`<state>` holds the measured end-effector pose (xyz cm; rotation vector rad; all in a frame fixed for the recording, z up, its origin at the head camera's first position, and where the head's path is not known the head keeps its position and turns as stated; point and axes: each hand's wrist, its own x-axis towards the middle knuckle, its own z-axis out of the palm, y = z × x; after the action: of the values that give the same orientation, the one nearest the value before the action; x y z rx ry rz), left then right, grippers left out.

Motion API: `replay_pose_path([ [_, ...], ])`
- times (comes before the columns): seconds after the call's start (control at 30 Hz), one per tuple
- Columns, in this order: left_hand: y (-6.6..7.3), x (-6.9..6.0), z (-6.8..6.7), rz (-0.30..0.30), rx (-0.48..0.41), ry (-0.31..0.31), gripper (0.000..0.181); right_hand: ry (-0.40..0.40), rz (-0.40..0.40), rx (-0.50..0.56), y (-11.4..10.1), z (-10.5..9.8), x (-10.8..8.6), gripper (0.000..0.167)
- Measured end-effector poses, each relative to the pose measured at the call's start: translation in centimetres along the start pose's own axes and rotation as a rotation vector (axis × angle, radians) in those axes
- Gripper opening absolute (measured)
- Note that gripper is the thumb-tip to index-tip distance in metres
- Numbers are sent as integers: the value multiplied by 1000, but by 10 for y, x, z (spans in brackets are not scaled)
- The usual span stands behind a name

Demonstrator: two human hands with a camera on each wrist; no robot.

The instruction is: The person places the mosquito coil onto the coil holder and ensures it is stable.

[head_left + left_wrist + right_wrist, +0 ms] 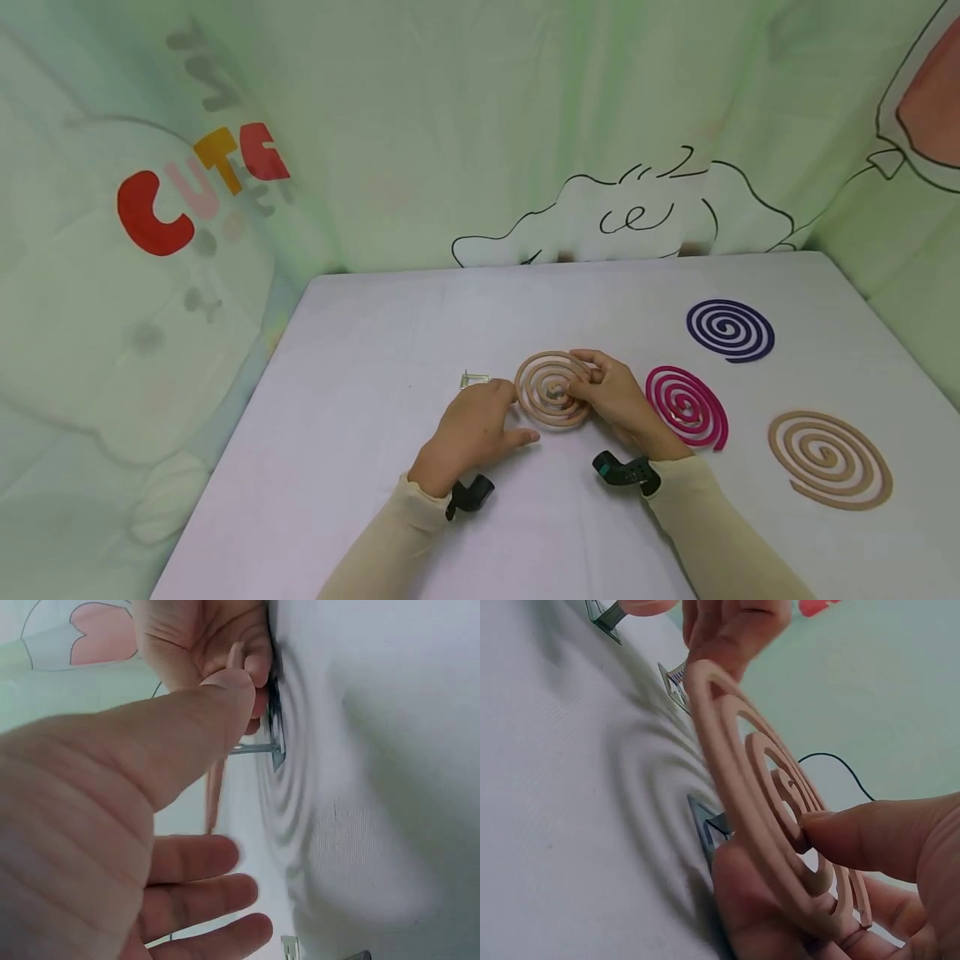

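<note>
A right hand [622,404] is pinching a tan coil [733,795] above a metal stand [718,823] on the counter [360,350]; a left hand [476,425] is resting wide at its rim. Probably light, stiff and brittle, the coil is needing support across several rings.

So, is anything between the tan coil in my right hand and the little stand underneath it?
Just your right hand: its fingers are under the coil, close beside the stand; I can't tell whether they touch it. Nothing else visible is between coil and stand.
</note>
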<state>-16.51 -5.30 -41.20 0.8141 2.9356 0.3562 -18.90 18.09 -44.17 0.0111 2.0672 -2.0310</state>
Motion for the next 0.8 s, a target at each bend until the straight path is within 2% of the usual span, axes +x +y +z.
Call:
replay_pose_path([
  [0.17,-2,5,-1,-33,-57,29,60,4,58,19,-2,-1,-2,64],
  [0.33,-6,14,-1,-1,-87,40,86,-5,63,27,-4,0,-1,63],
  [0.47,-12,22,0,32,-159,28,103,-6,58,33,-4,2,0,63],
  [0.57,-16,26,1,64,-196,7,106,-16,63,44,-4,4,1,63],
  [0.8,-19,32,5,106,-203,-5,109,-11,77,17,-6,9,5,61],
])
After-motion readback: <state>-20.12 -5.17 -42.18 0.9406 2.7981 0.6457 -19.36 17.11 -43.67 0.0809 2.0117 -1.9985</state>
